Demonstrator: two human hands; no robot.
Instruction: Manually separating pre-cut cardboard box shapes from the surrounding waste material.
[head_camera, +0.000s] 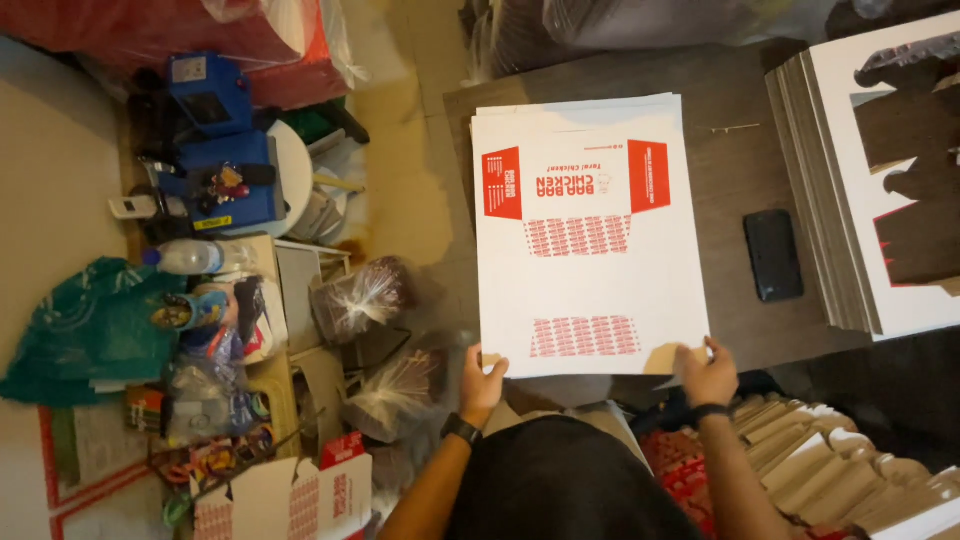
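The near corners of the white printed sheet (590, 240) are gripped by the left hand (482, 380) and right hand (708, 372), flat over the worktop (730, 180).

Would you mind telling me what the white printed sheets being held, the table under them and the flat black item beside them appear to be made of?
The white printed sheets look like thin matte cardboard: die-cut notches show a brown back at the near corners held by the left hand and right hand. The table seems to be dark wood or laminate, dull. The flat black item looks like glossy glass or plastic, probably a phone.
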